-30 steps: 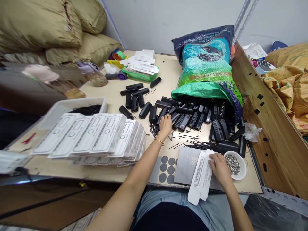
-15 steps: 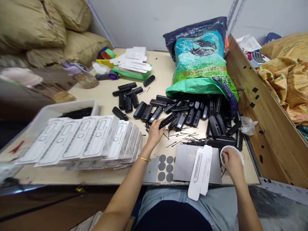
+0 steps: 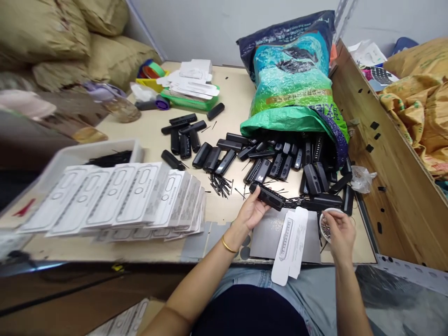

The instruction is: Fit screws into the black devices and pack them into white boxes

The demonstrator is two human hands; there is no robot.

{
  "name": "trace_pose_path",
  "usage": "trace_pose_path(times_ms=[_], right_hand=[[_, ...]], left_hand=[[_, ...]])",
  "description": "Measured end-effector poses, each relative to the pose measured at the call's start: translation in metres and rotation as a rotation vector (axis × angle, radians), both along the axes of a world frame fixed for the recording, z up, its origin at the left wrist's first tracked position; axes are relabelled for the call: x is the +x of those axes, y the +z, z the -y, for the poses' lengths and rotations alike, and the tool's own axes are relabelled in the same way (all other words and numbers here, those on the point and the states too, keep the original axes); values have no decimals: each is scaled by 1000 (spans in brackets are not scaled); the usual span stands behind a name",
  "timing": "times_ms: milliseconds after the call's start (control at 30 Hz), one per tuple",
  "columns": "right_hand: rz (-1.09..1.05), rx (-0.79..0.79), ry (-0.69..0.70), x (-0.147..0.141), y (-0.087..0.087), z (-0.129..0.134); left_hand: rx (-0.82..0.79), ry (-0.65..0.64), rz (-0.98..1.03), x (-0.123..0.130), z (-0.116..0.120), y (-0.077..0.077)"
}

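Observation:
My left hand (image 3: 252,212) holds a black oblong plastic case (image 3: 267,196) just above the table, near the grey sheet (image 3: 268,238). My right hand (image 3: 339,233) hovers over a small white bowl (image 3: 326,219) of tiny metal pieces, fingers pinched; whether it holds a piece I cannot tell. A flat white printed carton (image 3: 290,245) lies between my hands, hanging over the table's front edge. More black cases (image 3: 280,161) spill from a green and blue sack (image 3: 296,88). Thin black pins (image 3: 220,184) lie scattered in front of them.
A fanned row of white cartons (image 3: 115,198) leans at the left, beside a white tray (image 3: 73,156) of black pins. A green tray (image 3: 191,100) with papers stands at the back. A wooden board (image 3: 381,149) walls the right side. Tan sacks (image 3: 52,42) are piled at the far left.
My left hand picked a black case from the pile and drew it back toward me. My right hand left the white carton and moved to the bowl of metal pieces.

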State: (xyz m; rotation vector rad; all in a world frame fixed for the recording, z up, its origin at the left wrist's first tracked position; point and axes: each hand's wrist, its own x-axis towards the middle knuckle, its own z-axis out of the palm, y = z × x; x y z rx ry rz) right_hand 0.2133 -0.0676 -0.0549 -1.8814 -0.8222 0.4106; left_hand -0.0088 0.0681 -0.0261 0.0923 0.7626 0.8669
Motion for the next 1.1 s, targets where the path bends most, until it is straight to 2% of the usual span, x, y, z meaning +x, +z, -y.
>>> trace_pose_path(times_ms=[67, 133, 233, 300, 400, 467, 567, 667, 733, 800, 833, 900, 933, 967, 1033, 1100], right_hand=[[-318, 111, 67, -32, 13, -15], [-440, 196, 124, -63, 24, -30], [-321, 299, 165, -96, 34, -42], [-194, 333, 177, -104, 37, -45], [-80, 336, 209, -102, 38, -46], [-81, 343, 224, -99, 38, -46], [-109, 389, 223, -101, 33, -45], [-39, 424, 236, -107, 25, -41], [-33, 389, 292, -106, 21, -36], [-61, 308, 315, -96, 19, -28], [-68, 270, 284, -87, 20, -24], [-29, 191, 190, -64, 22, -15], [23, 138, 171, -52, 23, -11], [97, 70, 207, -41, 24, -7], [286, -105, 395, -23, 24, -3], [468, -276, 600, -14, 21, -3]], left_hand=[[-50, 20, 38, 3, 4, 1], [-61, 33, 55, 6, 8, 3], [-54, 22, 64, 9, 13, 9], [-48, 11, 67, 9, 16, 12], [-10, 6, 64, 8, 19, 15], [17, -1, 66, 8, 21, 14], [28, -1, 61, 9, 23, 13], [70, 30, 10, 7, 24, 20], [183, 78, -46, -1, 26, 29], [387, 116, -107, -12, 32, 36], [510, 106, -144, -17, 35, 36], [727, 5, -252, -22, 40, 29], [784, -66, -328, -21, 41, 21], [789, -116, -403, -19, 41, 13], [683, -123, -478, -11, 36, -4], [527, -80, -401, -5, 27, -14]])
